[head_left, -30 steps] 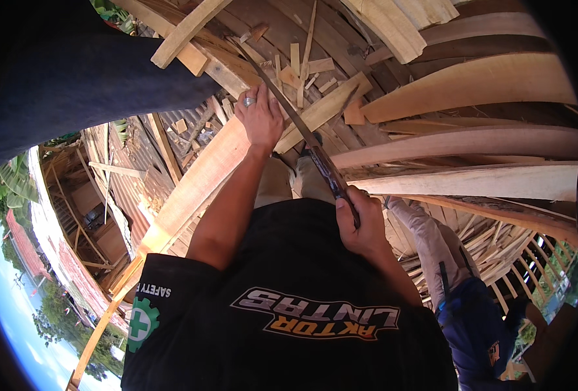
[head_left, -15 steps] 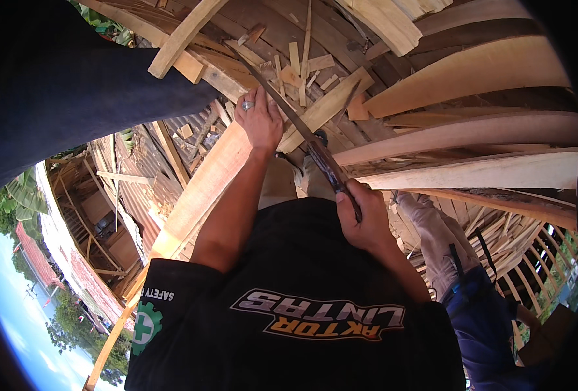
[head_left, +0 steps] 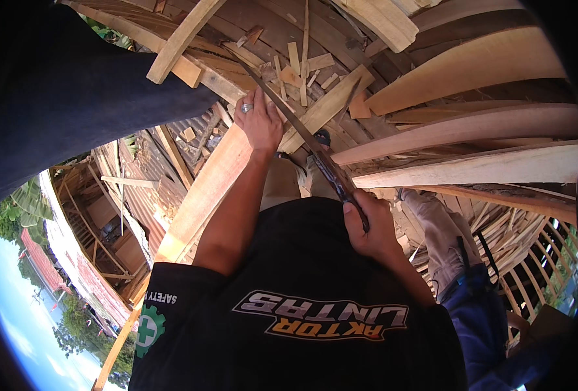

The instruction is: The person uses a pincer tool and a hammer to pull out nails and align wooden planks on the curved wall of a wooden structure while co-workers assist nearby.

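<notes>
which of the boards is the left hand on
The long board slanting to the lower left, under the left hand; the boards fanned out on the right lie clear of that hand.

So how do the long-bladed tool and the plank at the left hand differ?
The tool is dark and narrow; the plank is pale and wider. The right hand grips the tool; the left hand rests on the plank. In view, the tool slants down rightward, the plank leftward. Both are long.

The right hand [head_left: 372, 225] hides part of the long-bladed tool [head_left: 331, 173]; the left hand [head_left: 261, 124] covers some plank [head_left: 204, 188]; the lower edge cuts off the co-worker [head_left: 476, 316].
</notes>
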Available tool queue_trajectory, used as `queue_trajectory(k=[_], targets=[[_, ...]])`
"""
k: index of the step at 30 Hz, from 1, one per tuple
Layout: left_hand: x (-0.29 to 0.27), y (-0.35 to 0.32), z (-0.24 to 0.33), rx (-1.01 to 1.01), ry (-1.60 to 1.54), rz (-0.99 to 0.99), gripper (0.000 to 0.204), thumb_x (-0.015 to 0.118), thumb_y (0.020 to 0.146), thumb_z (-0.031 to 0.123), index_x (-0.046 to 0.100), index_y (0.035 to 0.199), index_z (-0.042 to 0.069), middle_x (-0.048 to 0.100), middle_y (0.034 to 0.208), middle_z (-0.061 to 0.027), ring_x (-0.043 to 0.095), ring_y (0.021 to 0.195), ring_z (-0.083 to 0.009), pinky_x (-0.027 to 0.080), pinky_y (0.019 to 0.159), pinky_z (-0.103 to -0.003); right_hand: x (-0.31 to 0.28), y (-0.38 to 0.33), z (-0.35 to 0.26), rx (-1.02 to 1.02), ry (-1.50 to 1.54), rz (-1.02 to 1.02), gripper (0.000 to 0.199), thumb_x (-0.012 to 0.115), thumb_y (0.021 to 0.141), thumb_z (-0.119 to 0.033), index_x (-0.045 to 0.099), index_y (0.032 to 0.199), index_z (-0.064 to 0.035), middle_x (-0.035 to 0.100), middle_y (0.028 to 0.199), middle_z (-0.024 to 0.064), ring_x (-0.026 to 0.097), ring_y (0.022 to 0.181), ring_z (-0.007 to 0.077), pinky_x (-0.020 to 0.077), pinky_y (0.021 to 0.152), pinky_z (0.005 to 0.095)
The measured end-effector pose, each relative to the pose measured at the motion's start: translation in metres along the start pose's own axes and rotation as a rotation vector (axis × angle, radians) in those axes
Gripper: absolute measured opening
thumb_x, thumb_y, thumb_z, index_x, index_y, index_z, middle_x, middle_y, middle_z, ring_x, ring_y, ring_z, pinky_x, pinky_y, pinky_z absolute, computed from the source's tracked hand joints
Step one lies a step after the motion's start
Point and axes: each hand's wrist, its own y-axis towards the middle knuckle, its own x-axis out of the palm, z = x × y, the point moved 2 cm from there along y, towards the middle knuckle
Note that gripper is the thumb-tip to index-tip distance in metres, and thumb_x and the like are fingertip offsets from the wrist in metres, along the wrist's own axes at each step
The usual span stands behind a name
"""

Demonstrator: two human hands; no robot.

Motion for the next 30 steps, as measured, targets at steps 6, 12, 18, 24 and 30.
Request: queue_trajectory(k=[6, 12, 18, 24, 30], targets=[[-0.002, 0.0, 0.009, 0.013, 0.037, -0.002, 0.047, 0.054, 0.09, 0.018, 0.052, 0.134, 0.003, 0.054, 0.132, -0.015, 0.036, 0.131, -0.0373, 0.018, 0.111, -0.05, -0.032, -0.052, -0.009, 0.114, 0.007, -0.037, 0.018, 0.058, 0.087, -0.014, 0.049, 0.078, -0.002, 0.049, 0.056, 0.015, 0.057, 0.049, 0.0338, 0.043, 0.049, 0.0397], [0.0, 0.0, 0.001, 0.027, 0.051, -0.027, 0.048, 0.055, 0.089, 0.017, 0.052, 0.135, 0.003, 0.053, 0.132, -0.0148, 0.036, 0.131, -0.0367, 0.018, 0.112, -0.05, 0.014, 0.028, 0.001, -0.055, -0.017, 0.063, 0.017, 0.06, 0.089, -0.015, 0.052, 0.083, -0.0016, 0.053, 0.056, 0.0192, 0.057, 0.054, 0.0417, 0.0439, 0.051, 0.0472], [-0.002, 0.003, 0.015, 0.038, 0.046, -0.015, 0.05, 0.054, 0.09, 0.016, 0.048, 0.138, 0.004, 0.052, 0.133, -0.014, 0.035, 0.131, -0.0363, 0.018, 0.112, -0.049, -0.038, -0.059, -0.013, 0.079, -0.004, -0.052, 0.018, 0.059, 0.087, -0.014, 0.049, 0.079, -0.0019, 0.049, 0.054, 0.0156, 0.057, 0.048, 0.0351, 0.0432, 0.048, 0.0405], [0.0, 0.001, 0.007, 0.031, 0.062, -0.064, 0.049, 0.054, 0.091, 0.017, 0.048, 0.138, 0.005, 0.051, 0.134, -0.0136, 0.034, 0.132, -0.0366, 0.017, 0.112, -0.049, 0.003, 0.016, -0.004, -0.022, -0.006, 0.067, 0.015, 0.059, 0.089, -0.014, 0.052, 0.082, -0.0018, 0.054, 0.058, 0.0202, 0.059, 0.055, 0.0415, 0.0449, 0.051, 0.0446], [-0.003, -0.003, 0.004, -0.001, 0.022, -0.037, 0.049, 0.053, 0.091, 0.019, 0.048, 0.138, 0.004, 0.051, 0.134, -0.0138, 0.034, 0.132, -0.0366, 0.017, 0.112, -0.049, -0.024, -0.027, -0.004, 0.022, 0.015, -0.022, 0.016, 0.058, 0.088, -0.013, 0.051, 0.08, -0.0017, 0.052, 0.057, 0.0185, 0.058, 0.052, 0.0386, 0.0446, 0.051, 0.0426]])
